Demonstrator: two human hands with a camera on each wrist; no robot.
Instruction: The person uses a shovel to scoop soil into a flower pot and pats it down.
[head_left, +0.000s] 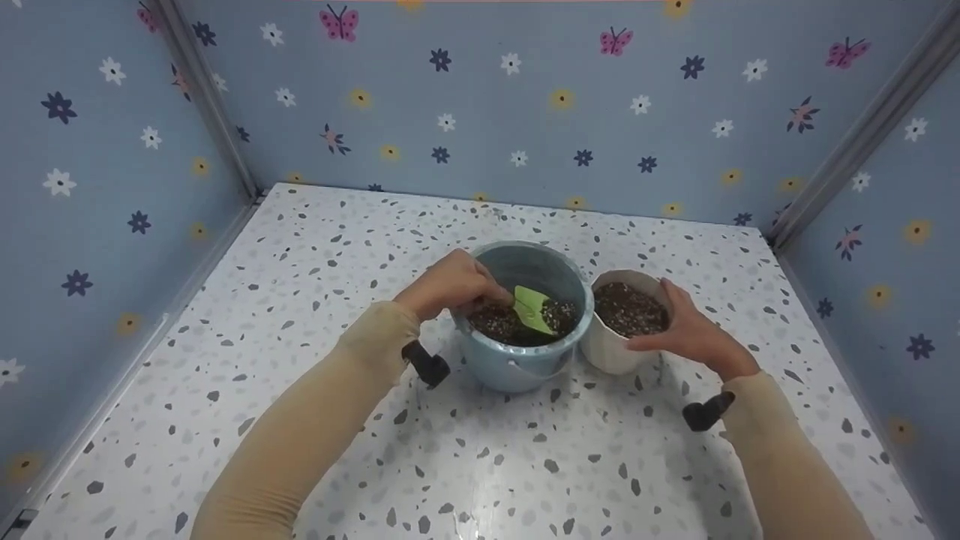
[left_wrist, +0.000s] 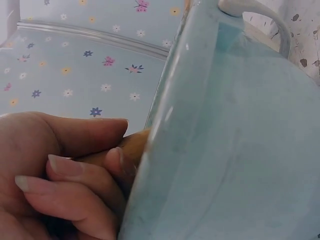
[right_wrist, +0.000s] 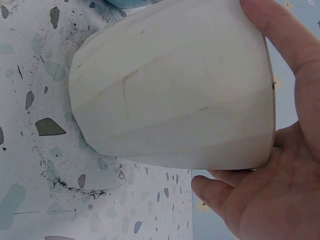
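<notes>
Flowered walls (head_left: pixel 480 82) edge the surface (head_left: pixel 510 465); left hand (head_left: pixel 455 283) curls fingers round a trowel (head_left: pixel 533 309) in a bucket (head_left: pixel 510 367); right hand (head_left: pixel 691 330), spread, grips a pot (head_left: pixel 611 351).

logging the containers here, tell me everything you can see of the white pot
The white pot looks like plastic or ceramic, with faceted sides narrowing toward the base and faint brownish marks. Dark soil flecked with white fills it to a little below the rim. It appears to stand roughly upright on the speckled table, just right of the blue bucket; whether they touch is unclear. The right hand grips it near the rim.
</notes>
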